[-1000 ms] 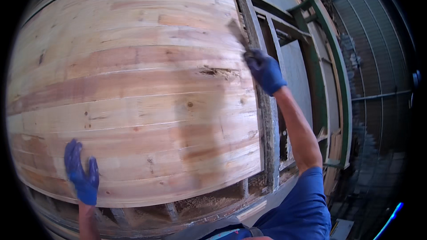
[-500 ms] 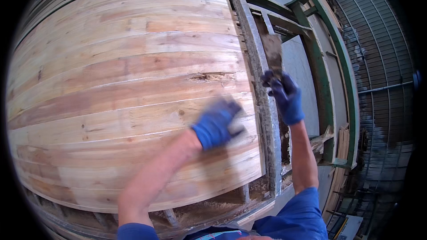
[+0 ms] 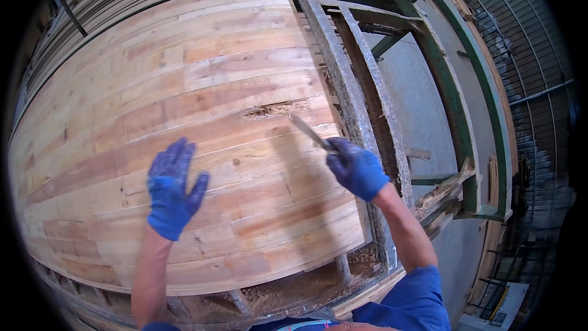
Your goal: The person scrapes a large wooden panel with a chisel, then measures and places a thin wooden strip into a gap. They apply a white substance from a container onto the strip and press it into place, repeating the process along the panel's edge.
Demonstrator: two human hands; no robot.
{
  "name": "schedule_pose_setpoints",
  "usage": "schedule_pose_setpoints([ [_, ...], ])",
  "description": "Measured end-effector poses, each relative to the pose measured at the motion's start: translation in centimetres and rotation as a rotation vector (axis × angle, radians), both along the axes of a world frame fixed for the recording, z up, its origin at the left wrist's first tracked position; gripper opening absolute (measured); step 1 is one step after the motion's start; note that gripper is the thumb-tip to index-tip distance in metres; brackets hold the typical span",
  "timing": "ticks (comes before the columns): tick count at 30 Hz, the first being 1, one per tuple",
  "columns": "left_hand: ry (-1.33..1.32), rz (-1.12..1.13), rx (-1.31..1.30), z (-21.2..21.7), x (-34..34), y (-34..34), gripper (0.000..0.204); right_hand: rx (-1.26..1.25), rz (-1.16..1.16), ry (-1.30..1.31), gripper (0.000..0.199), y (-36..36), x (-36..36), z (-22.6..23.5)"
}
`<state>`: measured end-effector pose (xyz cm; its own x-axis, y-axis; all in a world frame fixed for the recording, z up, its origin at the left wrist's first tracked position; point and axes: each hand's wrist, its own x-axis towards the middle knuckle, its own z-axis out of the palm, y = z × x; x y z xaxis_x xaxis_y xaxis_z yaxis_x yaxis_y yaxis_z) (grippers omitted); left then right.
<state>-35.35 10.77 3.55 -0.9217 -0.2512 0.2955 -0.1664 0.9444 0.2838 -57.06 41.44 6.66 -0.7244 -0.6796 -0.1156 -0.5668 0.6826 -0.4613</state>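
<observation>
The right hand [image 3: 357, 168] is gripping a scraper [image 3: 311, 133] by its handle, blade pointing toward ten o'clock, its long axis aiming at the rough gouge [image 3: 272, 110] in the panel [image 3: 153, 104]. The left hand [image 3: 173, 189] is lying flat on the wood, fingers spread, holding nothing. At three o'clock a green frame [image 3: 456, 98] is standing beside the panel.

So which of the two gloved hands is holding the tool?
The right hand, by the panel's metal frame, grips the flat blade. The left hand is spread, holding nothing.
</observation>
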Motion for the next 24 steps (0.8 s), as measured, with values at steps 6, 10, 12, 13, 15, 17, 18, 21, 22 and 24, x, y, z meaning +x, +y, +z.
schedule_pose_setpoints([
  [6, -0.022, 0.371, -0.17, -4.1, 11.1, -9.7, 0.055, 0.036, -0.17, 0.394, 0.024, 0.3, -4.6, -1.8],
  [10, 0.107, 0.385, -0.16, -6.3, 12.8, -9.8, 0.051, -0.118, 0.032, 0.336, 0.025, -2.8, -1.9, 0.4],
  [12, 0.124, 0.365, -0.105, -6.6, 12.5, -10.1, 0.051, -0.048, 0.149, 0.275, 0.024, -5.3, 0.0, 0.6],
  [13, 0.138, 0.354, -0.079, -6.6, 12.2, -10.3, 0.051, 0.251, 0.147, 0.277, 0.022, -5.9, -0.7, 0.4],
  [15, 0.142, 0.351, -0.091, -6.0, 12.5, -10.4, 0.051, 0.163, 0.134, 0.419, 0.021, -4.1, -3.9, -0.6],
  [17, 0.14, 0.366, -0.103, -6.2, 12.8, -10.2, 0.052, 0.048, -0.102, 0.582, 0.022, -1.9, -5.7, -0.7],
  [18, 0.134, 0.372, -0.117, -6.2, 13.0, -10.2, 0.052, -0.022, -0.135, 0.607, 0.023, -1.2, -5.6, -0.4],
  [21, 0.143, 0.381, -0.129, -6.7, 13.3, -10.4, 0.053, -0.179, -0.017, 0.477, 0.025, -2.9, -2.1, 0.3],
  [22, 0.154, 0.376, -0.129, -6.8, 13.2, -10.7, 0.053, 0.047, -0.054, 0.31, 0.027, -4.5, -0.2, 0.7],
  [24, 0.154, 0.372, -0.117, -6.8, 13.0, -10.7, 0.053, 0.078, 0.14, 0.429, 0.021, -6.2, 0.7, -1.3],
])
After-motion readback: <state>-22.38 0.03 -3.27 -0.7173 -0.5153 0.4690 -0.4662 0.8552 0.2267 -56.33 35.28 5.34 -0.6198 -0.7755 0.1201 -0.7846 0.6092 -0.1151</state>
